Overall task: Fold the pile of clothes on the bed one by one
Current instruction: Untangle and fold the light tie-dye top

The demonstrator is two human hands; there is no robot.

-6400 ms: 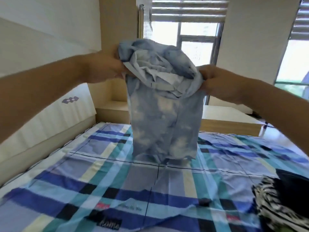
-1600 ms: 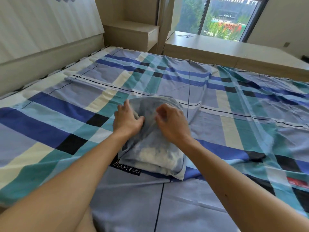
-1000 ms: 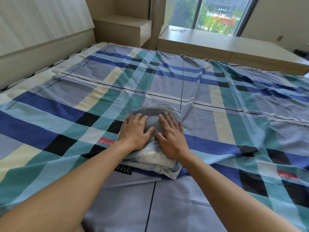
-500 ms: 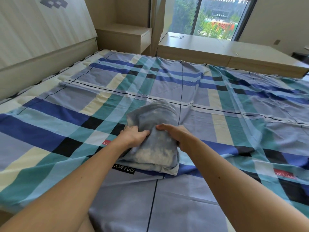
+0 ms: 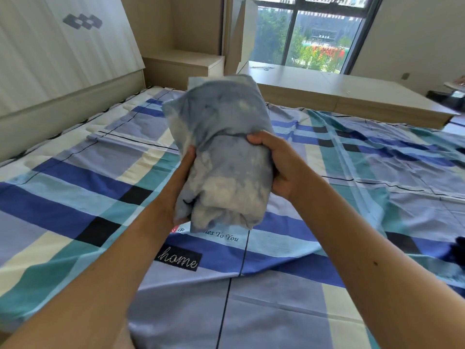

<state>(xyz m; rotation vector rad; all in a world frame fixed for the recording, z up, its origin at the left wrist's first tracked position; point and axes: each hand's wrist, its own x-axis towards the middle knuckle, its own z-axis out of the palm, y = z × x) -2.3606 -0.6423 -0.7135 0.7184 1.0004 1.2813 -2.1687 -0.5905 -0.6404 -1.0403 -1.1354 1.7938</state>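
A folded blue-and-white tie-dye garment [image 5: 224,152] is held up in the air above the bed, its upper end standing taller than my hands. My left hand [image 5: 180,180] grips its left side from below, mostly hidden behind the cloth. My right hand [image 5: 279,165] grips its right side, thumb across the front. Below lies the checked blue, teal and cream bed sheet [image 5: 352,210].
A dark garment [image 5: 458,250] peeks in at the right edge of the bed. A padded headboard [image 5: 63,59] runs along the left. A wooden nightstand [image 5: 181,64] and a low wooden bench [image 5: 339,94] stand beyond the bed under the window.
The folded garment lay on the bed under both hands; now both hands have lifted it off the sheet and hold it up in front of me.
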